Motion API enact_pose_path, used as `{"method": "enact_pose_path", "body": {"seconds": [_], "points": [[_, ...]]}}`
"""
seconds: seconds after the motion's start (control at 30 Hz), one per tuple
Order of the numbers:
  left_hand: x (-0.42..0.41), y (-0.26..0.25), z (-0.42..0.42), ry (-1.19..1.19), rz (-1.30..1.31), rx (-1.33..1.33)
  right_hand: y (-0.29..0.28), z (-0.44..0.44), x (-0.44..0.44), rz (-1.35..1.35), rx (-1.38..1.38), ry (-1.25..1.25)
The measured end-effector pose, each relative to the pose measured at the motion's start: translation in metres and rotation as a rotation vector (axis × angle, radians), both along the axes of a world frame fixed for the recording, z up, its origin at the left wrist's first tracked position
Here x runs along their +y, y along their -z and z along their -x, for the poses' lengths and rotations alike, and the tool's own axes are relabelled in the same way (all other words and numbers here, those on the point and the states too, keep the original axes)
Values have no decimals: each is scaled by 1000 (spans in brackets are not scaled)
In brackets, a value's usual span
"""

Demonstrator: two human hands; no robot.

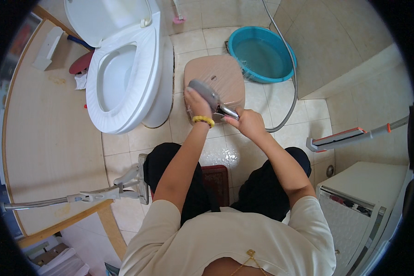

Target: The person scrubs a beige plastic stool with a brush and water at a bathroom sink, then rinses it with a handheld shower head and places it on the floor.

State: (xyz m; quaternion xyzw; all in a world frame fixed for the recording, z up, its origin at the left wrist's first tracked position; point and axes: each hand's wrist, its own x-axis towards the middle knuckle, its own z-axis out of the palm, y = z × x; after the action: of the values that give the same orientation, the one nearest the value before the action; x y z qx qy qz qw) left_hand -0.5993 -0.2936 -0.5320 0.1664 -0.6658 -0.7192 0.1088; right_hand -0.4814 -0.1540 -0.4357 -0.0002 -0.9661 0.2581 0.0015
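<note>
My right hand (250,122) is closed around the chrome handle of a handheld shower head (205,93). Water sprays from the head over a pinkish-brown plastic stool (212,69) on the tiled floor, towards a blue plastic basin (239,51) that holds water. At the left side of the shower head is my left hand (197,103), below which a yellow bracelet (203,120) circles the wrist. Its fingers are partly hidden by the head, so I cannot tell whether they grip it. A grey shower hose (295,82) loops from the handle past the basin.
A white toilet (151,82) with its lid raised stands left of the stool. Mop-like tools lean in from the left (93,196) and right (348,136). A dark red mat (215,183) lies between my knees. Wet floor tiles (220,151) shine; a white cabinet (362,183) stands right.
</note>
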Motion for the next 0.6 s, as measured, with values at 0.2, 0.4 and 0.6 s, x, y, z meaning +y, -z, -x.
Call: {"method": "enact_pose_path", "body": {"seconds": [0.2, 0.4, 0.6], "points": [[1, -63, -1, 315, 916, 488, 18, 6, 16, 387, -194, 103], [14, -74, 2, 372, 1149, 537, 26, 12, 17, 580, -275, 132], [-13, -79, 20, 652, 1060, 637, -4, 3, 29, 930, -479, 148]]}}
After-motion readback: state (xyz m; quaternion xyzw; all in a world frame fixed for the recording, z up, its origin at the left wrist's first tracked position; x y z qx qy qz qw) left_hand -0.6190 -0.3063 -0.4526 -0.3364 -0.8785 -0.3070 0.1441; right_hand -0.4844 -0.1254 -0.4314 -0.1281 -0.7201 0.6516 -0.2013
